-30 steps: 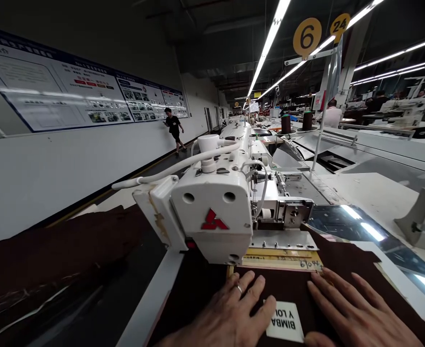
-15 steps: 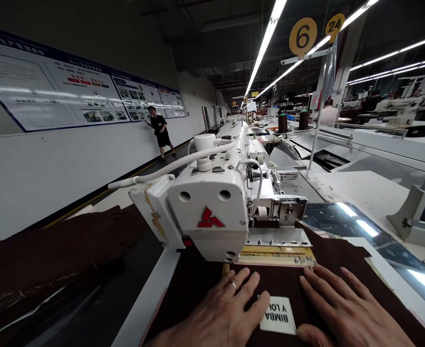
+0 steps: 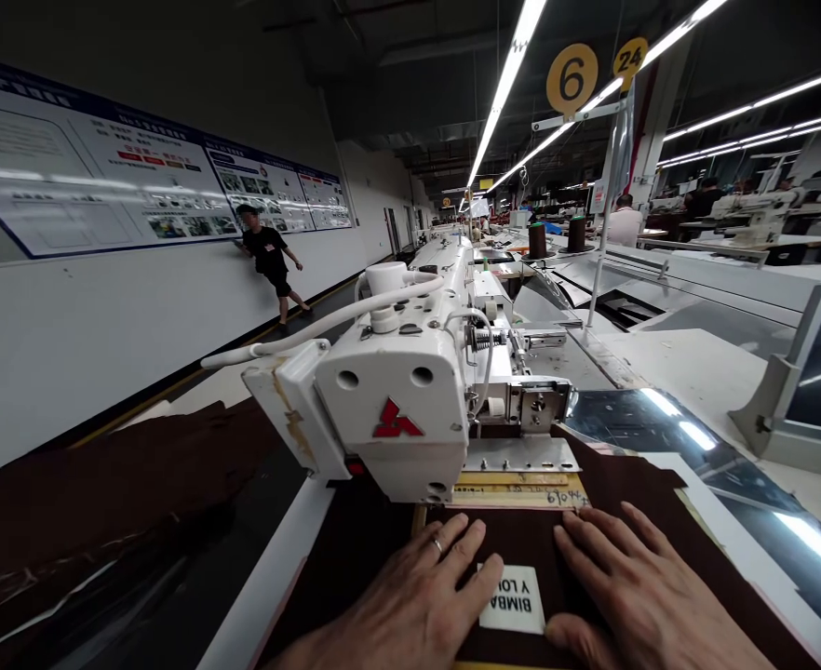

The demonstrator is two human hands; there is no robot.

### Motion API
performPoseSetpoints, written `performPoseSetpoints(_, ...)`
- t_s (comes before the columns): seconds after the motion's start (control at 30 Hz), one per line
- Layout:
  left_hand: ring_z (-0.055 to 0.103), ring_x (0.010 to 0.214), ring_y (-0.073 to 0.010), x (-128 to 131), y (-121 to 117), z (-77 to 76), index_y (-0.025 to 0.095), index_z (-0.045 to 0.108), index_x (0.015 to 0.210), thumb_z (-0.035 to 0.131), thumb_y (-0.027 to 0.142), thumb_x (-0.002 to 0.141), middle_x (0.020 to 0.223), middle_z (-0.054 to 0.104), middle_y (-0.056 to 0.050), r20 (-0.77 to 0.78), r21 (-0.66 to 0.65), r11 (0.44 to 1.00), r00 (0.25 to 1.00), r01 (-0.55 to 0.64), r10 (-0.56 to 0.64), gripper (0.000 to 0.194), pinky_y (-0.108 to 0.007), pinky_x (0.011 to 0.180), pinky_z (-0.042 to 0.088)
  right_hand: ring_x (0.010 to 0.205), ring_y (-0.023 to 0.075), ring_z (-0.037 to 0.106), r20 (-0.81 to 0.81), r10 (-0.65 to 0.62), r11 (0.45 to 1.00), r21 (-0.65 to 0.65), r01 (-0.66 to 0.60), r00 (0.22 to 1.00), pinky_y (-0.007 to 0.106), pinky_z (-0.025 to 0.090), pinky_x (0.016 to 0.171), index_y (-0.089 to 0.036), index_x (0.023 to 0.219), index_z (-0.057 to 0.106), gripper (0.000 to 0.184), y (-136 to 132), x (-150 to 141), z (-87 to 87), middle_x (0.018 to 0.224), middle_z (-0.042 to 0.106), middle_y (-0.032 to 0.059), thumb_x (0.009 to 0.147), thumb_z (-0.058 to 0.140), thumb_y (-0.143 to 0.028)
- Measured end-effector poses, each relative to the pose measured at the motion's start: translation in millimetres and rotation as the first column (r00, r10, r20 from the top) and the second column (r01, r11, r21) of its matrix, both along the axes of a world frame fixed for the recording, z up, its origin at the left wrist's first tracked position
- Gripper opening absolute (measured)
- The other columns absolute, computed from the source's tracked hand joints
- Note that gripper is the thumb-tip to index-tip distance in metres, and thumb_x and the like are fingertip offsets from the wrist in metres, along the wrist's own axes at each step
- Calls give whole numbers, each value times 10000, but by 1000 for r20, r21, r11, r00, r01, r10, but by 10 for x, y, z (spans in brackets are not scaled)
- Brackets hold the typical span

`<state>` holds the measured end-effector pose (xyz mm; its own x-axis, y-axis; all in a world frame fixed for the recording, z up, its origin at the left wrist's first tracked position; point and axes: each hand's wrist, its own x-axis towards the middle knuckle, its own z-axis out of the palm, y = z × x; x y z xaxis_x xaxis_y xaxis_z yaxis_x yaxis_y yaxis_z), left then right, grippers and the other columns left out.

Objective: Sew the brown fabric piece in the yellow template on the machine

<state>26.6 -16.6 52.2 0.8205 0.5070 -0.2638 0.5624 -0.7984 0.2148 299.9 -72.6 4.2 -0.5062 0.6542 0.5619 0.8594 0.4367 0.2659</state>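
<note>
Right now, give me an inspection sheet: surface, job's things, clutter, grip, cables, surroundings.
Surface: white strip visible left of the brown material.
Job's things: white label on the brown material, partly covered by the left hand; sewing machine ahead.
Clutter: brown pile at far left.
Grip: left hand and right hand open, palms down on the brown material.
Cables: white hose atop the sewing machine.
Surroundings: person beside wall board.

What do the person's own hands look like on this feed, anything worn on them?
Both are bare, without gloves. The left hand wears a plain, silver-coloured ring on one finger; the right hand shows no ring. No sleeve is in view.
</note>
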Motion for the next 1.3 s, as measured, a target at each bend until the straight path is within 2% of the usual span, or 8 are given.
performPoseSetpoints(0.1, 269, 1527, -409, -15, -26, 5, 192, 407, 1574, 834, 481, 843, 1655, 285, -211, 24, 2, 1000, 1000, -12, 12, 895, -556, 1199, 349, 1005, 323, 673, 8, 28, 998, 51, -28, 1000, 515, 385, 956, -152, 1140, 747, 580, 19, -31, -4, 1078, 762, 120, 910, 614, -668)
performPoseSetpoints(0.23, 249, 1544, -365, -91, -28, -91, 223, 368, 1596, 594, 607, 992, 1668, 275, -179, 163, -6, 1000, 987, 3, -2, 750, -514, 1235, 296, 964, 301, 681, 33, 80, 991, 109, -83, 996, 507, 366, 958, -157, 1082, 761, 579, 72, -82, -8, 1042, 772, 115, 935, 570, -683)
performPoseSetpoints(0.37, 239, 1548, -365, -125, -33, -161, 212, 366, 1594, 712, 587, 919, 1678, 248, -185, 141, 36, 999, 990, 12, -17, 846, -511, 1243, 277, 951, 307, 691, 20, 80, 994, 76, -82, 997, 522, 343, 971, -130, 1069, 773, 601, 99, -157, 14, 1027, 774, 131, 928, 584, -683)
performPoseSetpoints(0.47, 234, 1554, -344, -96, -46, -102, 206, 380, 1588, 785, 558, 872, 1678, 252, -183, 119, 38, 999, 993, -2, -2, 895, -497, 1244, 280, 987, 296, 689, -7, 57, 998, 31, -57, 998, 506, 339, 995, -146, 1108, 769, 607, 89, -214, 30, 1075, 774, 111, 928, 586, -697)
performPoseSetpoints(0.57, 247, 1542, -378, -66, -29, -37, 197, 398, 1581, 896, 449, 783, 1666, 263, -204, 34, 0, 999, 999, -34, 34, 974, -526, 1230, 301, 1021, 294, 683, -40, 33, 999, 11, -32, 999, 501, 354, 1004, -162, 1111, 769, 618, 85, -274, 37, 1114, 770, 98, 935, 566, -719)
performPoseSetpoints(0.93, 217, 1539, -418, -198, 67, -242, 215, 307, 1623, 867, 505, 788, 1682, 203, -198, 46, -4, 1000, 999, 0, 1, 1046, -603, 1207, 298, 1042, 327, 693, -85, 50, 989, -134, -61, 995, 543, 439, 970, -136, 1149, 768, 633, 139, -456, 91, 1141, 764, 110, 950, 565, -702)
performPoseSetpoints(1.17, 317, 1523, -350, -202, -18, -58, 203, 388, 1590, 836, 507, 833, 1652, 313, -159, 75, 34, 999, 997, -35, 33, 930, -530, 1238, 283, 1027, 331, 693, -144, 58, 986, -145, -79, 988, 570, 437, 967, -142, 1136, 764, 558, 178, -561, 80, 1117, 765, 112, 949, 593, -639)
performPoseSetpoints(1.3, 338, 1521, -306, -233, -86, 119, 199, 404, 1580, 826, 461, 866, 1638, 353, -117, 57, 24, 998, 997, -50, 48, 870, -482, 1245, 288, 1044, 327, 680, -144, 68, 963, -249, -102, 987, 601, 430, 997, -170, 1199, 736, 488, 195, -596, 107, 1142, 752, 91, 951, 618, -574)
